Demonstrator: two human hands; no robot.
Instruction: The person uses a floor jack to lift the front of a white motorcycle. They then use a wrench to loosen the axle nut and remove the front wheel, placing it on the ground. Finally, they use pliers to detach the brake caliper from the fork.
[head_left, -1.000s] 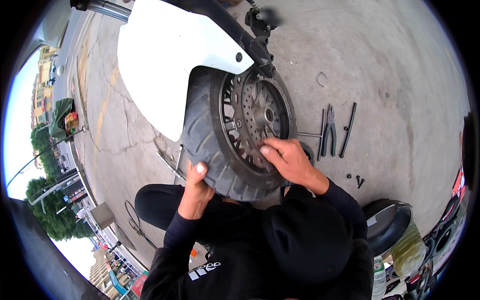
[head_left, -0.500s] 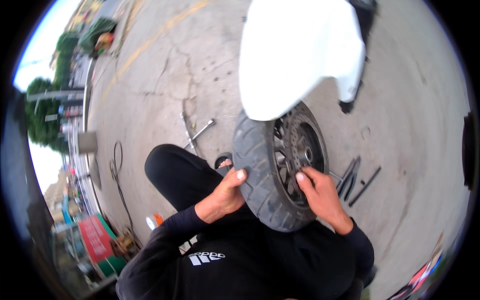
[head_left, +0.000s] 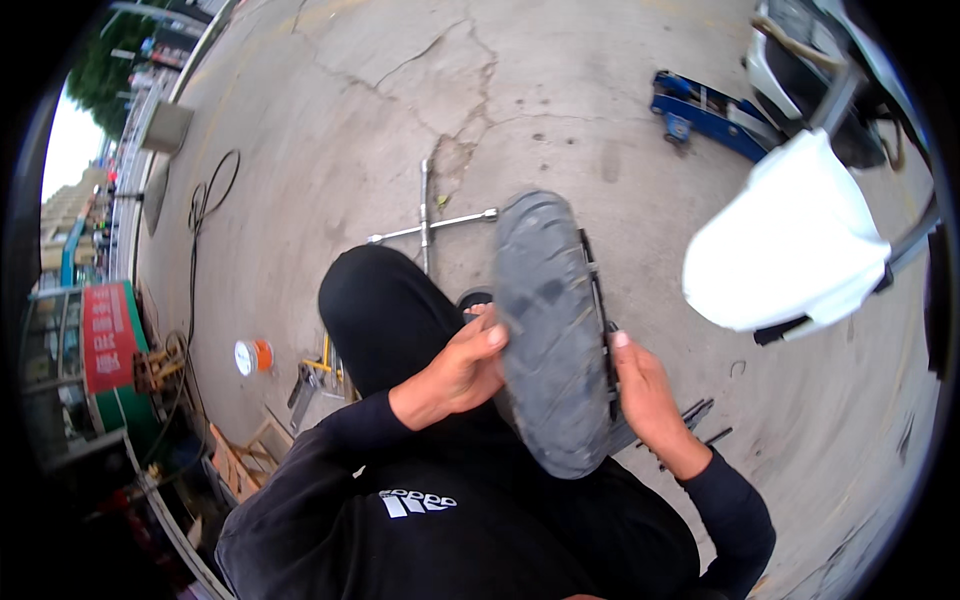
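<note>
A motorcycle wheel (head_left: pixel 548 330) with a worn grey-black tyre stands upright in front of me, between my two hands. Its tread faces me, so the brake disc on the right side shows only edge-on. My left hand (head_left: pixel 458 370) grips the tyre's left side, thumb up against the sidewall and fingers partly hidden. On the opposite side, my right hand (head_left: pixel 650 395) holds the wheel by its rim and disc side, thumb on top; its other fingers are mostly out of sight. My bent black-clad knee (head_left: pixel 375 310) is left of the wheel.
A cross-shaped lug wrench (head_left: pixel 426 228) lies beyond my knee. At right hangs a motorcycle's white front fender (head_left: pixel 785 245), with a blue floor jack (head_left: pixel 715 115) behind it. Dark tools (head_left: pixel 692 415) lie right of my hand. Leftward are an orange-and-white can (head_left: pixel 253 357) and a black cable (head_left: pixel 194 250).
The wheel has turned from showing its disc and spokes to showing its tread. My view has shifted; the white fender now appears farther right, apart from the wheel, and the jack shows.
</note>
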